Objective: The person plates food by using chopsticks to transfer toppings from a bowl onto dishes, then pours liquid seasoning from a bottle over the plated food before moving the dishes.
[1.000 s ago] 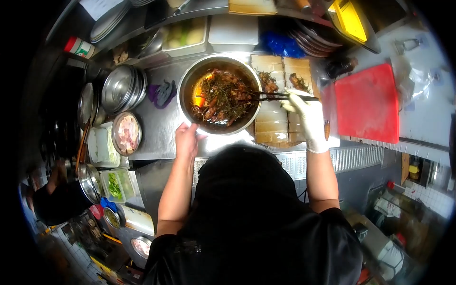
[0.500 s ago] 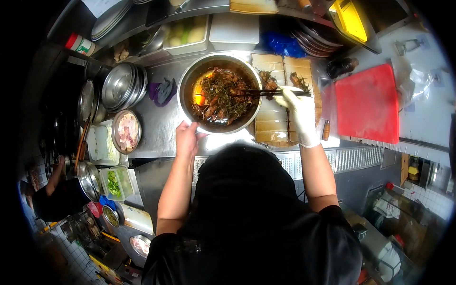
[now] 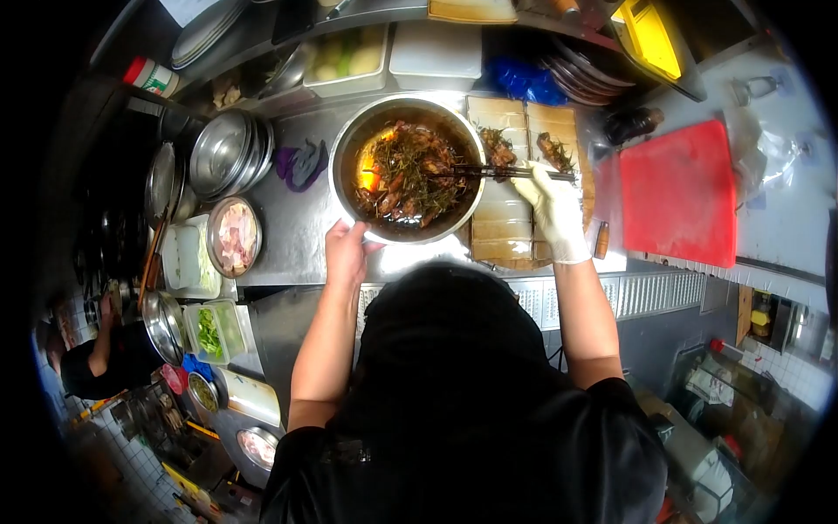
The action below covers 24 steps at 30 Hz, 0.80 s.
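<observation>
A round metal bowl [image 3: 342, 196] holds dark meat pieces with herbs [image 3: 419, 175] in brown liquid. My bare left hand [image 3: 347, 251] grips the bowl's near rim at its lower left. In a pale glove, my right hand [image 3: 552, 210] is closed on long dark chopsticks [image 3: 497, 172], whose tips reach among the meat and herbs inside the bowl. Right of the bowl, brownish wrapper-like sheets [image 3: 502, 236] lie on a round board. Two herb-covered meat portions, one [image 3: 497, 147] nearer the bowl and another [image 3: 555, 151] further right, rest on the sheets.
A red cutting board [image 3: 679, 194] lies at the right. Stacked metal bowls [image 3: 223, 153], a purple cloth [image 3: 302, 166] and a bowl of raw meat [image 3: 234, 236] are at the left. White containers [image 3: 435, 54] stand behind. Another person's arm [image 3: 101, 336] shows at far left.
The chopsticks and my right hand have shifted left, with the tips further into the bowl. My left hand stays at the rim. The other person's arm has moved.
</observation>
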### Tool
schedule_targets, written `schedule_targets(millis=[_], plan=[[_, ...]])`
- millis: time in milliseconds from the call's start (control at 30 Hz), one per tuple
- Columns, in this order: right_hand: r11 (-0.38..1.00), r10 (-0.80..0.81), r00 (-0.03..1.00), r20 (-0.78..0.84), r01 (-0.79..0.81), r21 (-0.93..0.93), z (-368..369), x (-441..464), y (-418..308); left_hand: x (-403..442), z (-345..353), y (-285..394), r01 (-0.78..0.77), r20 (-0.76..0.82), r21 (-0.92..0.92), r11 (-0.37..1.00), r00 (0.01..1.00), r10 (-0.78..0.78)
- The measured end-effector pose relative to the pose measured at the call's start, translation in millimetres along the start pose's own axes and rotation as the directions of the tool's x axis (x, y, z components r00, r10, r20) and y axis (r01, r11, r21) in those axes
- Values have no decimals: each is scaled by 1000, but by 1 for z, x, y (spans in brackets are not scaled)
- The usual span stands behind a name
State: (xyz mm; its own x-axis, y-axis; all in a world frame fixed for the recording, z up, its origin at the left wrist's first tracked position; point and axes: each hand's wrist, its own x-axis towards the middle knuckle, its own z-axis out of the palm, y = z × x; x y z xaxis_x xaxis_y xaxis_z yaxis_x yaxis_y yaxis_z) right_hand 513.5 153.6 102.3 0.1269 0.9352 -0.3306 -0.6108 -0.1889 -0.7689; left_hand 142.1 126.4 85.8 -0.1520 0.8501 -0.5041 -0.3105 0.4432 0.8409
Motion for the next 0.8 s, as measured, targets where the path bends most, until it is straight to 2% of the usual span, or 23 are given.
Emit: schedule_targets(millis=[167, 333, 567, 667, 800], plan=[[999, -27, 999, -18, 28, 41, -17, -5, 12, 0, 1, 3, 13, 5, -3, 1000, 1000, -13], [975, -72, 997, 3, 71, -211, 11, -23, -8, 1, 1, 7, 8, 12, 26, 1000, 1000, -9], [850, -195, 981, -11, 163, -501, 37, -46, -62, 3, -3, 5, 21, 12, 44, 999, 1000, -22], [887, -257, 966, -36, 221, -405, 39, -42, -64, 4, -4, 2, 10, 14, 52, 999, 1000, -11], [879, -221, 975, 0, 199, -434, 48, -33, -58, 2, 0, 5, 6, 5, 49, 999, 1000, -6]])
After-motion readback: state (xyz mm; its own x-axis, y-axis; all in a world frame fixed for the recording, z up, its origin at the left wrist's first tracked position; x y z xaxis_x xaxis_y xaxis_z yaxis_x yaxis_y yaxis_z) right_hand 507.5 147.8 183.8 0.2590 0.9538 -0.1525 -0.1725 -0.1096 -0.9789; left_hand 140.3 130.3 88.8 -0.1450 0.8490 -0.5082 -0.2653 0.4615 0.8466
